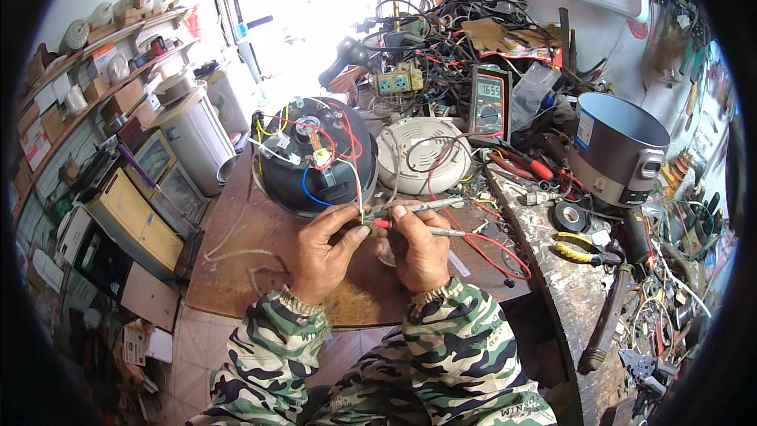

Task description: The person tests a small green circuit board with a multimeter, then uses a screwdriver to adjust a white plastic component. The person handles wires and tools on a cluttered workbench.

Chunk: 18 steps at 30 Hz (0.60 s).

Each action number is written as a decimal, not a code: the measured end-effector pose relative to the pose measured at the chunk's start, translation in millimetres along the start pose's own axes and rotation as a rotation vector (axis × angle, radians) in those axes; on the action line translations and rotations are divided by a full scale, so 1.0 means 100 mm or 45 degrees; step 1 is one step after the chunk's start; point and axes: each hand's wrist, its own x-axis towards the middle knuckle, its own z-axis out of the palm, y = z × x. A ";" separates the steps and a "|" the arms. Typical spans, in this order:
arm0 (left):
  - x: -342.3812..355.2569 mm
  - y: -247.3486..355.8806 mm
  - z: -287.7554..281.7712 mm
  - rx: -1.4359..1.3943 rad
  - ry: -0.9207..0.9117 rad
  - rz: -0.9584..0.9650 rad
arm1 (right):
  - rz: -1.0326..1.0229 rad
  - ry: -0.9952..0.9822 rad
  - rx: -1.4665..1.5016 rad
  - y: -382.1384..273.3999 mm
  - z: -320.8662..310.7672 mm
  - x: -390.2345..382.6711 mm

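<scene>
My left hand pinches the end of a thin white-sleeved wire between thumb and fingertips. In my right hand are two slim grey test probes, held side by side, one with a red collar; their tips meet the wire end at my left fingertips, though the exact contact is too small to make out. A red lead loops from the lower probe. Beyond my hands sits a round black appliance base, underside up, with red, yellow, white and blue wires. The multimeter stands upright, its display lit.
A cream round vented cover lies beside the black base. On the right bench are a grey cooker body, black tape, yellow-handled pliers and a hammer-like tool. Tangled cables pile up behind; shelves line the left.
</scene>
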 end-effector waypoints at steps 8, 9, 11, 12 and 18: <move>0.03 0.02 0.03 0.029 0.006 0.079 | 0.035 0.011 -0.002 0.00 -0.05 0.00; 0.03 0.02 0.03 0.014 0.010 0.067 | 0.031 -0.003 -0.004 0.00 -0.07 0.01; 0.04 0.04 0.04 0.040 0.023 0.102 | 0.029 0.015 -0.005 0.00 -0.06 0.00; 0.04 0.05 0.04 0.055 0.029 0.117 | 0.023 0.007 0.002 0.00 -0.05 0.00; 0.04 0.08 0.03 0.052 0.037 0.084 | 0.028 0.015 0.034 0.00 -0.03 0.00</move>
